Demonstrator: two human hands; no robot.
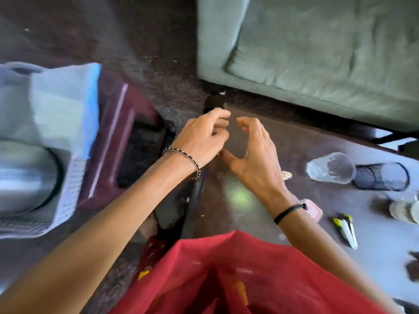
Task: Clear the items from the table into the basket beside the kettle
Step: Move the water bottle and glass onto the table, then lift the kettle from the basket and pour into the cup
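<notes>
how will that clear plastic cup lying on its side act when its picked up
The clear cup looks thin-walled and empty, so probably very light and easily crushed by a firm grip. It lies on its side on the table against the black mesh holder, so a nudge may roll it.

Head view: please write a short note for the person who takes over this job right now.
Left hand: fingers curled over the table's near-left corner; blur hides whether it holds anything.
Right hand: open, empty, beside the left.
Table: still carries a clear plastic cup lying on its side, a black mesh holder also on its side, a yellow-handled tool, and a few blurred items at the right edge.
Basket: on the left, seemingly on a maroon stool, with the kettle.
Left to do: move these items into the basket.
</notes>
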